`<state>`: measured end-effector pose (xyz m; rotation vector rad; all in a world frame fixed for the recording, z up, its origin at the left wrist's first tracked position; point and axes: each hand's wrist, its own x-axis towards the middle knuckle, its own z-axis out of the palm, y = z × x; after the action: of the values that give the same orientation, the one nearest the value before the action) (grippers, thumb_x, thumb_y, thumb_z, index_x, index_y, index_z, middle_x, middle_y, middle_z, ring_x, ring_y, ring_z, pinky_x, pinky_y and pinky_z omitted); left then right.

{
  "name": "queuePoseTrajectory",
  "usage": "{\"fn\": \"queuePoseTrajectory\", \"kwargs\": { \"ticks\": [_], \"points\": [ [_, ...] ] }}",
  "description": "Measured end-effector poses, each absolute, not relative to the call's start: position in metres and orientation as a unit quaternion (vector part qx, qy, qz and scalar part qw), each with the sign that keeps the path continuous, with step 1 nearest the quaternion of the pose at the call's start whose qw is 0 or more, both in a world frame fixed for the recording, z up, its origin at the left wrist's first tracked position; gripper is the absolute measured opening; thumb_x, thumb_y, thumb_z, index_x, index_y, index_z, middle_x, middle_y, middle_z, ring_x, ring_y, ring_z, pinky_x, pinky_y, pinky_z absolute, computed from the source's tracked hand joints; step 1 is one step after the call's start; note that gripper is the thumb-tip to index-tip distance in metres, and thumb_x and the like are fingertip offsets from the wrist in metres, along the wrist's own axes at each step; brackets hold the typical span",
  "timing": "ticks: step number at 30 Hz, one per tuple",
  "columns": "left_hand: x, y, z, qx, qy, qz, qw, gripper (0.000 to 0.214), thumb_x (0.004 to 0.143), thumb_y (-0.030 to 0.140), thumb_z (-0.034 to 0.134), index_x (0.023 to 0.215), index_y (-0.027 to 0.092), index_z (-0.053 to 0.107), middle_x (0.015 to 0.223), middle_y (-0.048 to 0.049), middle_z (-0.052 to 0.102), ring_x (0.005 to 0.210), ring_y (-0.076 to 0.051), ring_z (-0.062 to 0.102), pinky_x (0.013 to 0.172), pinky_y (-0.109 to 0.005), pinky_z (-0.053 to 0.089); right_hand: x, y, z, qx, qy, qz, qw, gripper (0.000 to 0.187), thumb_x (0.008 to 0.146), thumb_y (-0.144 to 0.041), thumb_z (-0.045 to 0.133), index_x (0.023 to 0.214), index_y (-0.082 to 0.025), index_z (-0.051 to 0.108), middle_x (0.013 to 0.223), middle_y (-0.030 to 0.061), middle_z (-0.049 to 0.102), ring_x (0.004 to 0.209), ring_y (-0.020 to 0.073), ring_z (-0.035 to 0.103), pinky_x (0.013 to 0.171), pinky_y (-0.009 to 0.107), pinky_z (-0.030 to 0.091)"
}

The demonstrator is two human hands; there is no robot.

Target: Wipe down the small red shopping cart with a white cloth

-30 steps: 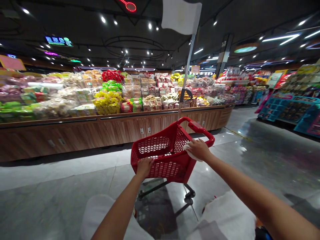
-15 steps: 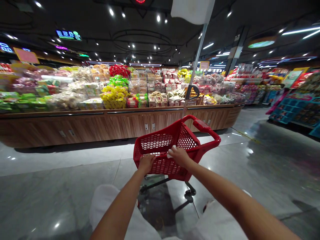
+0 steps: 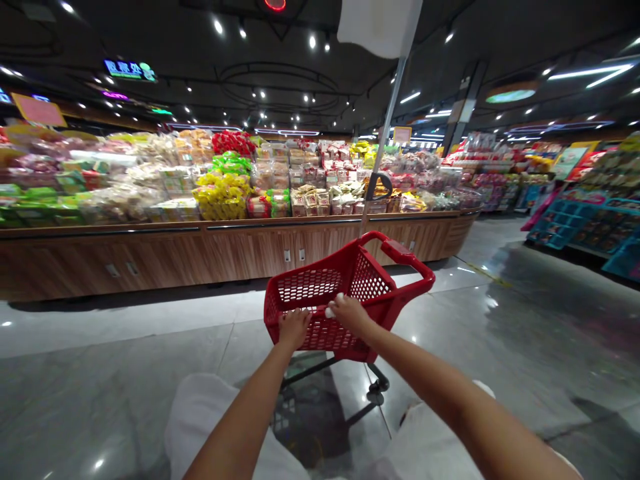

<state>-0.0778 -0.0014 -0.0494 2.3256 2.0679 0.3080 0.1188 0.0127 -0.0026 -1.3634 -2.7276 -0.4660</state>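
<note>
A red plastic shopping cart [image 3: 325, 337] with a perforated basket stands side-on in front of me, its handle at the right. My left hand [image 3: 294, 329] is closed over the near rim of the basket, towards its left end. Farther right along that rim, my right hand [image 3: 349, 315] is closed too. A small white wad [image 3: 329, 312], perhaps tissue, shows at its fingers; the rest is hidden in the fist. From the cart's far side rises a pole [image 3: 390, 110] carrying a white flag [image 3: 377, 27]. I see nothing inside the visible part of the basket.
Beyond the cart runs a long wood-panelled display counter [image 3: 250, 247] heaped with packaged foods, among them yellow packs [image 3: 223, 197]. Blue racks [image 3: 570, 223] stand at the right. Grey polished floor [image 3: 125, 367] surrounds the cart. My legs in white trousers are below.
The view has shifted slightly, so the counter and the cart sit a little farther left in it. My right hand has moved slightly left along the rim, closer to my left hand.
</note>
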Motion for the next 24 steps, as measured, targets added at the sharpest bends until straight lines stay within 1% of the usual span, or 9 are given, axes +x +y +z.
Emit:
{"fn": "queuePoseTrajectory", "kwargs": {
  "ticks": [2,5,7,10,13,15,17,20,24],
  "points": [
    [-0.081,-0.001,-0.055,0.748,0.654,0.113,0.006,0.039,0.099,0.033,0.023,0.117,0.024,0.057,0.118,-0.0072,0.061,0.11,-0.025,0.052,0.092,-0.043,0.036,0.081,0.008,-0.015,-0.434,-0.886,-0.15,0.057,0.027,0.095,-0.024,0.037,0.105,-0.016,0.06,0.099,0.0139,0.06,0.091,0.0249,0.054,0.068,0.033,0.043],
    [-0.089,-0.001,-0.059,0.758,0.639,0.13,0.016,0.039,0.099,0.03,0.024,0.118,0.024,0.057,0.119,-0.0078,0.061,0.11,-0.024,0.053,0.093,-0.041,0.037,0.075,0.005,-0.016,-0.409,-0.897,-0.155,0.064,0.026,0.094,-0.023,0.038,0.109,-0.017,0.058,0.105,0.0135,0.059,0.092,0.0246,0.054,0.069,0.033,0.043],
    [-0.093,0.0,-0.059,0.765,0.632,0.125,0.021,0.039,0.099,0.029,0.024,0.117,0.024,0.058,0.119,-0.0083,0.061,0.111,-0.023,0.053,0.094,-0.041,0.038,0.108,0.005,-0.005,-0.394,-0.904,-0.16,0.043,0.027,0.092,-0.02,0.042,0.115,-0.02,0.056,0.109,0.0124,0.058,0.095,0.0238,0.054,0.072,0.033,0.043],
    [-0.094,0.0,-0.058,0.769,0.629,0.112,0.015,0.038,0.098,0.027,0.025,0.117,0.023,0.059,0.117,-0.0085,0.062,0.111,-0.023,0.054,0.093,-0.04,0.039,0.185,0.007,0.021,-0.424,-0.889,-0.172,0.007,0.03,0.09,-0.019,0.047,0.117,-0.022,0.057,0.111,0.012,0.058,0.1,0.0238,0.054,0.076,0.032,0.041],
    [-0.088,-0.002,-0.056,0.758,0.641,0.118,0.0,0.039,0.098,0.028,0.024,0.117,0.022,0.058,0.116,-0.0098,0.061,0.109,-0.025,0.054,0.093,-0.042,0.038,0.251,0.009,0.045,-0.463,-0.867,-0.184,-0.003,0.033,0.089,-0.025,0.051,0.122,-0.024,0.056,0.12,0.0137,0.054,0.1,0.0246,0.054,0.078,0.033,0.039],
    [-0.081,-0.003,-0.055,0.751,0.65,0.117,-0.005,0.039,0.098,0.03,0.024,0.117,0.023,0.057,0.118,-0.0102,0.06,0.109,-0.025,0.052,0.093,-0.043,0.037,0.268,0.01,0.052,-0.474,-0.859,-0.191,-0.008,0.034,0.09,-0.029,0.05,0.124,-0.025,0.055,0.122,0.014,0.053,0.098,0.0252,0.055,0.076,0.034,0.04],
    [-0.072,-0.003,-0.053,0.747,0.655,0.11,-0.002,0.038,0.099,0.031,0.023,0.116,0.023,0.057,0.12,-0.0094,0.059,0.11,-0.026,0.051,0.093,-0.044,0.036,0.26,0.013,0.049,-0.484,-0.854,-0.189,-0.016,0.03,0.092,-0.024,0.047,0.119,-0.024,0.058,0.114,0.0138,0.057,0.095,0.0248,0.056,0.074,0.034,0.04],
    [-0.061,-0.004,-0.051,0.745,0.659,0.105,0.002,0.038,0.099,0.032,0.022,0.115,0.023,0.056,0.121,-0.0085,0.058,0.111,-0.026,0.049,0.094,-0.047,0.035,0.209,0.016,0.028,-0.477,-0.863,-0.165,-0.016,0.027,0.092,-0.015,0.042,0.109,-0.019,0.062,0.098,0.0125,0.061,0.09,0.0224,0.056,0.072,0.032,0.041],
    [-0.055,-0.007,-0.053,0.747,0.654,0.121,0.014,0.039,0.099,0.034,0.022,0.118,0.023,0.055,0.123,-0.0079,0.058,0.114,-0.026,0.048,0.095,-0.047,0.034,0.119,0.015,-0.007,-0.422,-0.897,-0.13,0.024,0.025,0.094,-0.019,0.041,0.111,-0.019,0.059,0.097,0.0103,0.061,0.088,0.0209,0.057,0.069,0.029,0.043]
  ]
}}
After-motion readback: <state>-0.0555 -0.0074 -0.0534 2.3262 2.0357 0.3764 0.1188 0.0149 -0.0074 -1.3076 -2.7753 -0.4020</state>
